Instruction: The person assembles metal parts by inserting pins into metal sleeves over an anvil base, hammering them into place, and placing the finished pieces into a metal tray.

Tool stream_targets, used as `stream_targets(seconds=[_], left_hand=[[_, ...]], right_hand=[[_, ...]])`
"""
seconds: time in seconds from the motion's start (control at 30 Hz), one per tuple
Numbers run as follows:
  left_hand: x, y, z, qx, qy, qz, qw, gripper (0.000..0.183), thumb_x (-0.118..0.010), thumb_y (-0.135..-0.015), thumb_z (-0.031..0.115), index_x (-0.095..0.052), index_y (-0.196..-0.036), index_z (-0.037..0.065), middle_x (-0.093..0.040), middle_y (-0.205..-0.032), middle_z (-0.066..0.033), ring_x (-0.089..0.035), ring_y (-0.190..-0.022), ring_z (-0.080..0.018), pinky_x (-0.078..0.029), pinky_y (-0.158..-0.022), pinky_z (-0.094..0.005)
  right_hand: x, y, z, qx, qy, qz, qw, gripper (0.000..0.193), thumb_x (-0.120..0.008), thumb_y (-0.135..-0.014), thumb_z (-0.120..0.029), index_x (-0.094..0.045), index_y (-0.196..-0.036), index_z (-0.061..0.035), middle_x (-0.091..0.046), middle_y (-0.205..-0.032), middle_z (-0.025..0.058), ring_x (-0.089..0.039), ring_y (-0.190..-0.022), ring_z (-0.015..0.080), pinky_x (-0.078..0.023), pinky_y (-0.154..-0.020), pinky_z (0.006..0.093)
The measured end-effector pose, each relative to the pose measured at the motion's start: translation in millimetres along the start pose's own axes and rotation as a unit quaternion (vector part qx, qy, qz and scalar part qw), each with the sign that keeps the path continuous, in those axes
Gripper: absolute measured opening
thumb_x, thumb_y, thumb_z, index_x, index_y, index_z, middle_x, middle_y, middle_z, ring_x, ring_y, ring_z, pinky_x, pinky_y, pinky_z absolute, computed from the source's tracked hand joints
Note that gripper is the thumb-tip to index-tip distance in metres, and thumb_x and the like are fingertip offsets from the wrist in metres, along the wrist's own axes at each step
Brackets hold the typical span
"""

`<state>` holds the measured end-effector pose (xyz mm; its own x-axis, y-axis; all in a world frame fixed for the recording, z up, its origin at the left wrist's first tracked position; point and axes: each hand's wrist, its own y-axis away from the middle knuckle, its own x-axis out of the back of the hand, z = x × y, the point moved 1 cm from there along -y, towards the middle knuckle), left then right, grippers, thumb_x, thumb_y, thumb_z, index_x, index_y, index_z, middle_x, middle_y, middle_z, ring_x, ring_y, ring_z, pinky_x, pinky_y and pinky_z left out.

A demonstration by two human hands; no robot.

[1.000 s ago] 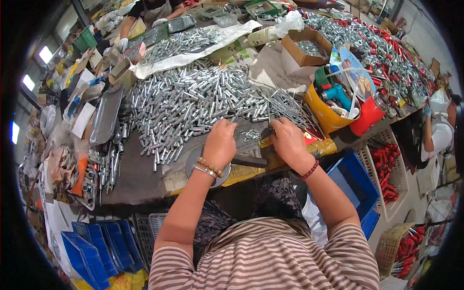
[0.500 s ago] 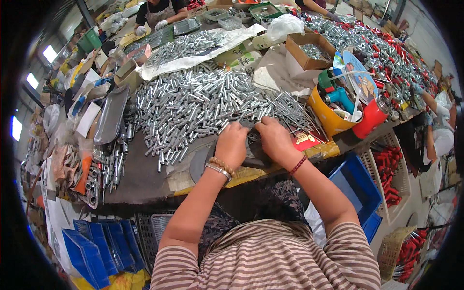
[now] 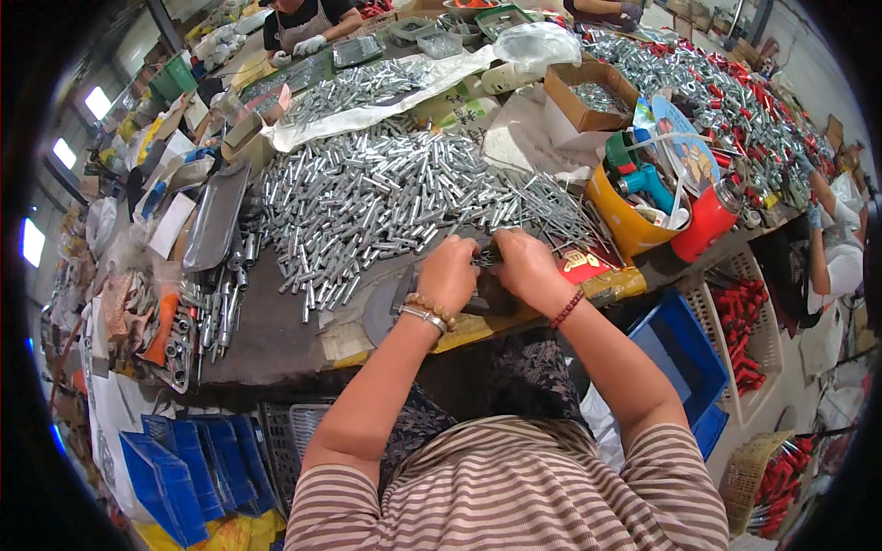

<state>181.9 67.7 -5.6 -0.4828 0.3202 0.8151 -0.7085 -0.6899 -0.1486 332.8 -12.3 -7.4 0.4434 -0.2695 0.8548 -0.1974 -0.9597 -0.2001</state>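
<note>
My left hand (image 3: 448,275) and my right hand (image 3: 531,266) are close together at the near edge of a pile of silvery metal tubes (image 3: 367,193). Both have bent, closed fingers. Between the fingertips shows a small metallic piece (image 3: 483,258), too small and covered to name. A dark block-like fixture (image 3: 491,298) lies under and between my hands on the bench. Beside my left wrist is a flat grey round plate (image 3: 378,317). Thin metal rods (image 3: 556,209) lie just beyond my right hand.
Right of my hands stand a yellow bucket (image 3: 634,234) of tools and a red bottle (image 3: 706,222). A grey metal tray (image 3: 216,216) and sockets lie left. Blue bins (image 3: 165,487) sit low left, another blue bin (image 3: 680,349) low right. Co-workers (image 3: 308,28) work across the bench.
My hands have drawn slightly toward me, and the gap between their fingertips shows a small metallic piece. Across the bench, a co-worker's gloved hands have shifted slightly.
</note>
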Motion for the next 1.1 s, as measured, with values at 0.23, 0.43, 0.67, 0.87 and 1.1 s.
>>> stream_targets(seconds=[0.23, 0.43, 0.67, 0.87, 1.1], left_hand=[[-11, -4, 2, 0.047, 0.007, 0.064, 0.997, 0.018, -0.068, -0.079, 0.002, -0.077, -0.095, 0.001, -0.075, -0.091, -0.0195, -0.071, -0.089, -0.0406, -0.057, -0.082, -0.0472], [-25, -3, -10, 0.144, 0.207, 0.083, 0.964, 0.028, -0.072, -0.077, 0.004, -0.079, -0.104, -0.001, -0.078, -0.092, -0.0189, -0.076, -0.087, -0.0310, -0.059, -0.081, -0.0393], [-17, -3, 11, 0.127, 0.257, 0.098, 0.953, 0.030, -0.072, -0.082, 0.001, -0.077, -0.111, -0.004, -0.078, -0.092, -0.0121, -0.073, -0.077, -0.0165, -0.058, -0.071, -0.0311], [5, 5, 61, -0.091, 0.003, 0.160, 0.983, 0.016, -0.069, -0.086, 0.004, -0.075, -0.100, -0.001, -0.069, -0.096, -0.0172, -0.068, -0.091, -0.0371, -0.055, -0.081, -0.0461], [23, 19, 81, -0.125, -0.046, 0.096, 0.986, 0.036, -0.069, -0.088, 0.008, -0.067, -0.123, 0.001, -0.069, -0.105, -0.0176, -0.066, -0.094, -0.0384, -0.053, -0.083, -0.0462]], right_hand=[[-6, -13, -10, -0.072, 0.015, -0.043, 0.996, 0.016, -0.069, -0.081, -0.009, -0.072, -0.093, 0.0008, -0.072, -0.099, 0.0265, -0.071, -0.100, 0.0421, -0.058, -0.087, 0.0479], [-15, -10, -5, -0.129, -0.129, 0.031, 0.983, 0.026, -0.071, -0.081, -0.013, -0.075, -0.101, 0.0021, -0.073, -0.100, 0.0277, -0.072, -0.099, 0.0414, -0.057, -0.087, 0.0479], [-19, -1, 6, -0.282, -0.559, 0.010, 0.780, 0.028, -0.064, -0.101, -0.023, -0.070, -0.105, 0.0036, -0.072, -0.090, 0.0098, -0.072, -0.080, 0.0230, -0.059, -0.074, 0.0368], [-31, -9, 9, -0.331, -0.754, 0.025, 0.567, 0.024, -0.050, -0.108, -0.027, -0.064, -0.102, -0.0088, -0.066, -0.089, 0.0032, -0.063, -0.076, 0.0162, -0.055, -0.064, 0.0331], [-27, 0, -1, -0.353, -0.847, -0.014, 0.397, 0.027, -0.047, -0.108, -0.026, -0.061, -0.108, -0.0030, -0.069, -0.095, 0.0102, -0.068, -0.084, 0.0244, -0.060, -0.073, 0.0386]])
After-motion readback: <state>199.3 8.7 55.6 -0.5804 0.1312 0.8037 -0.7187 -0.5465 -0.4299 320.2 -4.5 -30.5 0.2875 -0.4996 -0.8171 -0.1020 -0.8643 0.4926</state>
